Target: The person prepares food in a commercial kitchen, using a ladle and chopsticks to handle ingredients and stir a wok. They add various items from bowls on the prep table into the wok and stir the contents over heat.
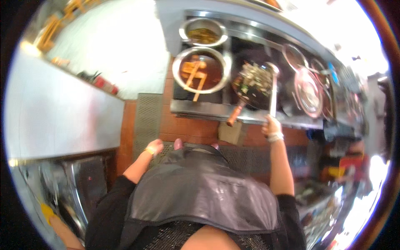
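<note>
My right hand (273,126) is closed around the handle of a long metal ladle (273,90), whose head lies at the right side of a dark wok (257,98). Chopped pale and green food (255,76) fills part of the wok. The wok's wooden handle (236,114) points toward me with no hand on it. My left hand (155,147) hangs low beside the apron, away from the stove; its fingers look loosely curled, and blur hides whether it holds anything.
Left of the wok, a large metal pot (201,89) holds dark liquid, food pieces and wooden utensils. A smaller pot (203,32) stands behind it. Stacked pans and lids (309,92) lie at right. At lower left, another person's arm (64,231) holds something yellow (47,212).
</note>
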Demonstrator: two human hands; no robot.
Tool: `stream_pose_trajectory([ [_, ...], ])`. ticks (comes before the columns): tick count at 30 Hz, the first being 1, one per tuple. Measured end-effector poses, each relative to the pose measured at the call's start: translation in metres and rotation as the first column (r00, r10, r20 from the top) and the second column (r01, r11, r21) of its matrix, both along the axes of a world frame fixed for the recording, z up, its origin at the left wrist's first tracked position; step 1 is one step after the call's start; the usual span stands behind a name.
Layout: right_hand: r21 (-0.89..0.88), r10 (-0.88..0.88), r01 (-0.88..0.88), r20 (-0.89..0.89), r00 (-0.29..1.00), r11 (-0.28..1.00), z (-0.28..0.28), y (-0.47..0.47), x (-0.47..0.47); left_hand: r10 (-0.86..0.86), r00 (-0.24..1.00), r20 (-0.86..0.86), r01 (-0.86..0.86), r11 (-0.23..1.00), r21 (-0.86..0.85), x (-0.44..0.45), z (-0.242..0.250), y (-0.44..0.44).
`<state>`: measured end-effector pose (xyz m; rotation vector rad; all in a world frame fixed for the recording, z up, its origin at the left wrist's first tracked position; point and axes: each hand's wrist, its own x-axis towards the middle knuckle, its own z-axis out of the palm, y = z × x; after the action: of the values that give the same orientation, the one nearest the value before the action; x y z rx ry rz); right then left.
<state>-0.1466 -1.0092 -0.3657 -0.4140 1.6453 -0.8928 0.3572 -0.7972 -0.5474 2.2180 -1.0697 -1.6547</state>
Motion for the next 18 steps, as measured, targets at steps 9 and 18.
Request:
stream_pose_trajectory([
  [9, 0.050, 0.321, -0.341, 0.232, 0.918, 0.939, 0.095, 0.125, -0.037, 0.039, 0.988, 0.149, -0.065, 0.983, 0.169, 0.036, 0.022, 0.014],
  [18, -0.048, 0.084, -0.071, 0.390, 0.917, 0.996, 0.042, 0.039, -0.002, 0.056, 0.994, -0.090, -0.055, 0.998, 0.012, -0.006, 0.014, -0.042],
])
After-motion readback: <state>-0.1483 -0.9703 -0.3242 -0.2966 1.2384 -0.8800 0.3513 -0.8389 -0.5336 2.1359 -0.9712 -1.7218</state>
